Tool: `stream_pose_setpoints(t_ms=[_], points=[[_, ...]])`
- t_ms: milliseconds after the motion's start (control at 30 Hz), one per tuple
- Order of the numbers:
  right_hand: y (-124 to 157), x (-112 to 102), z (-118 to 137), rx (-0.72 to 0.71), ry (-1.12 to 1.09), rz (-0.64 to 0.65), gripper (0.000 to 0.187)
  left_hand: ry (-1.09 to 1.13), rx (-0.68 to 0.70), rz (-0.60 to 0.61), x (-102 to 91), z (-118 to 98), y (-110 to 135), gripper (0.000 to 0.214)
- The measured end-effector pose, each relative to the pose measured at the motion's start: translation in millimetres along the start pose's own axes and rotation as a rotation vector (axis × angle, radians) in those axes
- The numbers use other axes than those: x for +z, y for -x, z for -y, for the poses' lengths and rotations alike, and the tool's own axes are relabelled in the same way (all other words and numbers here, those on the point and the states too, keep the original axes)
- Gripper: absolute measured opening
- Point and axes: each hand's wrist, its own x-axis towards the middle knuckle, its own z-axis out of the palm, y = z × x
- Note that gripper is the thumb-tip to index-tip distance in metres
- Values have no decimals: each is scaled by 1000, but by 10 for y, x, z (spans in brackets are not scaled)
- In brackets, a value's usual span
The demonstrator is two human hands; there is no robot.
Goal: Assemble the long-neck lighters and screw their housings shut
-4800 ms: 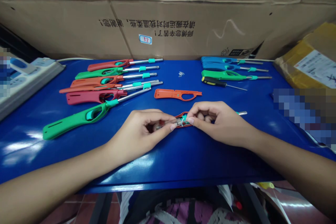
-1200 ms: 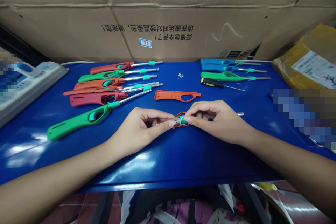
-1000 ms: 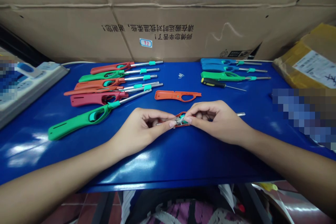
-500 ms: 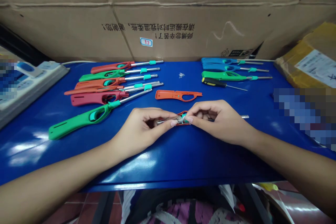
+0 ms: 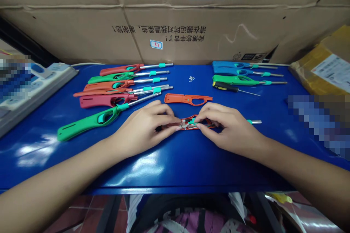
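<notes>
An opened orange lighter (image 5: 188,128) lies on the table with its inner parts exposed, and its metal tube (image 5: 256,122) sticks out past my right hand. My left hand (image 5: 149,125) is closed at the handle end, thumb and fingertips pinching a small clear and metal inner part (image 5: 183,125). With thumb and forefinger, my right hand (image 5: 229,123) pinches at the teal trigger (image 5: 193,121) inside the shell. Both hands hide much of the shell. Just beyond them rests a loose orange shell half (image 5: 176,98), inner side up.
Several long-tube lighters (image 5: 109,100) lie at the left, the nearest a green lighter (image 5: 87,123). Blue and green lighters (image 5: 232,79) and a black-yellow screwdriver (image 5: 225,86) are at the right. A large carton (image 5: 169,18) stands behind; a power strip (image 5: 41,83) is at left.
The metal-ended inner part in my left fingers has come down from above the shell into it. My right fingers stay at the teal trigger. The view has shifted slightly.
</notes>
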Motion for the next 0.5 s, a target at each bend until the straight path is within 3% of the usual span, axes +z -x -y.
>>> stream_pose_setpoints(t_ms=[333, 500], points=[[-15, -4, 32, -84, 154, -23, 23, -11, -30, -23, 23, -14, -14, 20], [18, -22, 15, -112, 244, 78, 31, -69, -2, -22, -32, -23, -17, 19]])
